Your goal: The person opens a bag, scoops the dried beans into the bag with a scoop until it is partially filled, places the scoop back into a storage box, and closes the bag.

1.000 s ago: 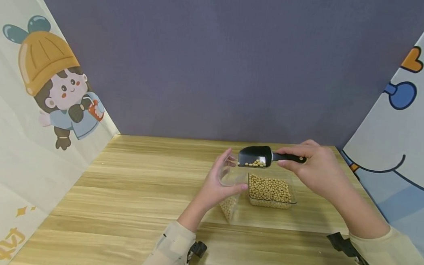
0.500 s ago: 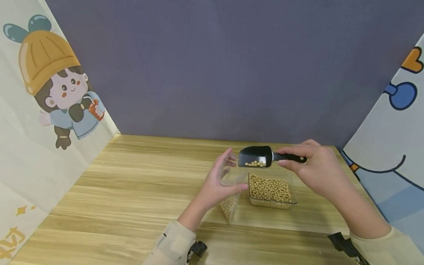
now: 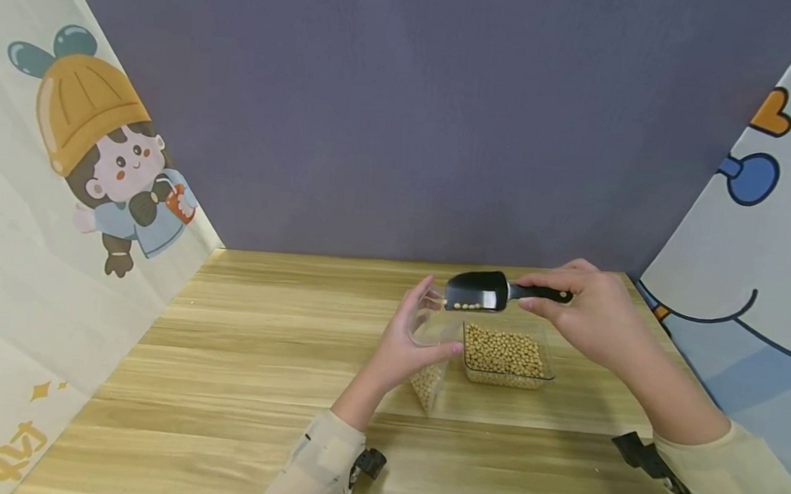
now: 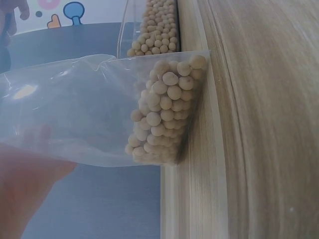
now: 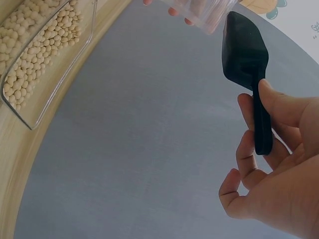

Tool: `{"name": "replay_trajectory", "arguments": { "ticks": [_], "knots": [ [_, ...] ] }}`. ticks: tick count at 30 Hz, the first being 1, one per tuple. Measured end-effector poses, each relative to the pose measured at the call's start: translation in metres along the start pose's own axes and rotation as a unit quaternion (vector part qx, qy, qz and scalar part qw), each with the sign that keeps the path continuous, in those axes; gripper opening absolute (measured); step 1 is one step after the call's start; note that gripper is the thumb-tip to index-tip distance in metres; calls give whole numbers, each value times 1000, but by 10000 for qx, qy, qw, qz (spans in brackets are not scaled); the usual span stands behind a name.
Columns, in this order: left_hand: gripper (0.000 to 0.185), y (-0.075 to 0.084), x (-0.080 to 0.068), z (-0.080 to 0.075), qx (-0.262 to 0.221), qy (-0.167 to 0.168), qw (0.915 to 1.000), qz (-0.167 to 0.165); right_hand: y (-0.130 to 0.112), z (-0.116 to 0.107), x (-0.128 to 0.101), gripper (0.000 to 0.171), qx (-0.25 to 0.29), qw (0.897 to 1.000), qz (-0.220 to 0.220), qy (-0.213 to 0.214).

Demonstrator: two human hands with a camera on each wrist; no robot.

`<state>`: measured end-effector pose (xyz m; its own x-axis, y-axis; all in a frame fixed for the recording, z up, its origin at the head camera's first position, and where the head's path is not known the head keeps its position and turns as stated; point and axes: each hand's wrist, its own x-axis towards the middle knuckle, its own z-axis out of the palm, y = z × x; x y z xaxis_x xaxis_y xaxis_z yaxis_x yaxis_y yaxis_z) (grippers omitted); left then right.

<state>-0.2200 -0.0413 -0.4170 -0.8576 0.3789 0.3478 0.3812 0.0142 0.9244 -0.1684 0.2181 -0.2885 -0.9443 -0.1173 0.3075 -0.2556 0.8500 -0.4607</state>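
My left hand [image 3: 394, 353] holds a clear plastic bag [image 4: 75, 107] by its upper part, thumb and fingers curled around the mouth. Soybeans [image 4: 169, 104] fill the lower end of the bag, which stands on the wooden table. With fingers and thumb, my right hand [image 3: 589, 308] grips the handle of a black scoop [image 3: 477, 288]. The scoop's front edge is right at the bag's mouth, beside the left fingertips. A short row of soybeans lies along the scoop's lower side. In the right wrist view the scoop [image 5: 244, 50] shows its back, so its beans are hidden there.
Just right of the bag, a clear rectangular container [image 3: 510, 376] of soybeans stands on the wooden table [image 3: 252, 374]. A grey-blue panel [image 3: 403, 126] rises behind the table. Printed cartoon panels flank both sides.
The pile of soybeans in the scoop has shrunk to a few along the lower side, with one at the front edge. Both hands have hardly moved.
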Motion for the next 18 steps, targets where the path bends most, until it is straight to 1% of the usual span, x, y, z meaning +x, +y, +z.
{"name": "replay_trajectory", "arguments": {
  "ticks": [9, 18],
  "knots": [
    [110, 0, 0, 0, -54, -9, 10000, 21, -1, -1, 0, 33, -26, 10000, 48, -39],
    [110, -1, 0, -1, -13, -7, 10000, 30, -2, -3, 0, 33, -88, 9999, -17, 52]
  ]
}}
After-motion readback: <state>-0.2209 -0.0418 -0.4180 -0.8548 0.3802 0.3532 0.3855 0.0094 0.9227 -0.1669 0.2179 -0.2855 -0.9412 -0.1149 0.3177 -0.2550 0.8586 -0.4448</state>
